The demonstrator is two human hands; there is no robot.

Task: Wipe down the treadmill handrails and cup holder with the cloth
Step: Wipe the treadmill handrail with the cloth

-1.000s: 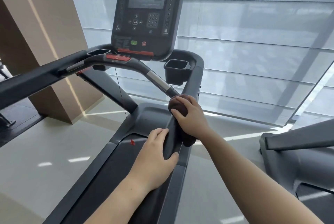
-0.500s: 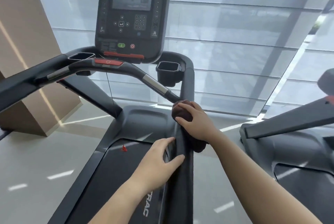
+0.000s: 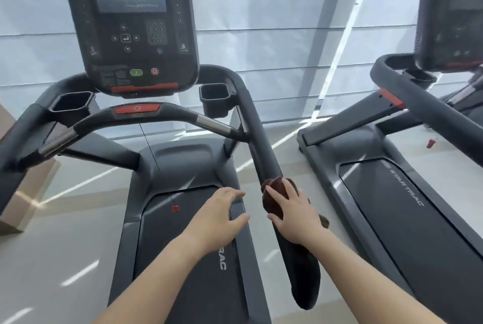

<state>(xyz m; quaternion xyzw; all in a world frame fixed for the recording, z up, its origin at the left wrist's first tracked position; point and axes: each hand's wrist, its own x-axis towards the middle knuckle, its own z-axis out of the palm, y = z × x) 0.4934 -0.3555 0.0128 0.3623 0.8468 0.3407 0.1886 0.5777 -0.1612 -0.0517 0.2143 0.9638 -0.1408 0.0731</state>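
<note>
A dark brown cloth (image 3: 271, 199) is wrapped over the treadmill's right handrail (image 3: 261, 148), a thick black bar running from the console down toward me. My right hand (image 3: 295, 214) presses the cloth onto the rail, fingers closed around it. My left hand (image 3: 222, 214) hovers just left of the rail, fingers spread, touching nothing. The right cup holder (image 3: 214, 97) sits at the rail's far end beside the console (image 3: 130, 28). A left cup holder (image 3: 72, 102) and the left handrail (image 3: 23, 130) lie farther left.
A curved front crossbar (image 3: 162, 114) with a red stop button spans between the rails. The belt deck (image 3: 188, 245) lies below my arms. A second treadmill (image 3: 407, 193) stands close on the right. A tan pillar (image 3: 23, 193) is at left, window blinds behind.
My left hand has let go of the right handrail and pulled off to the left. My right hand with the cloth slid down the rail toward me. The view swung right.
</note>
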